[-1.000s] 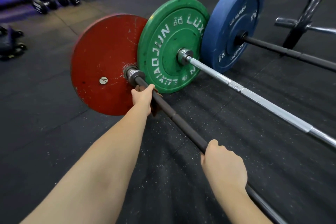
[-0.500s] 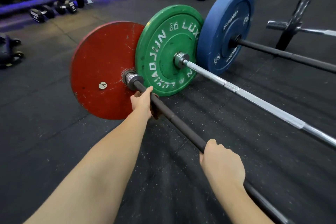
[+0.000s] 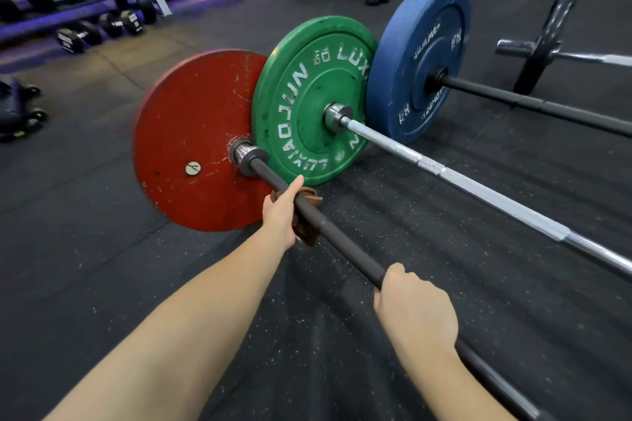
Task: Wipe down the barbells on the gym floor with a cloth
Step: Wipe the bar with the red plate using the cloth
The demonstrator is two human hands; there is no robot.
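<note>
4 barbells, 1 cloth in L hand, R hand gripping nearest bar

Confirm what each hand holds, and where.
Left hand grips the brown cloth around the black bar, just short of the red plate. Right hand grips the same bar's bare shaft, nearer the person.

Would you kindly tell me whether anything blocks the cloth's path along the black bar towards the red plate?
Nothing visible does. The left hand grips the brown cloth against the black barbell shaft, and the shaft is bare from there to the steel collar at the round red plate.
</note>
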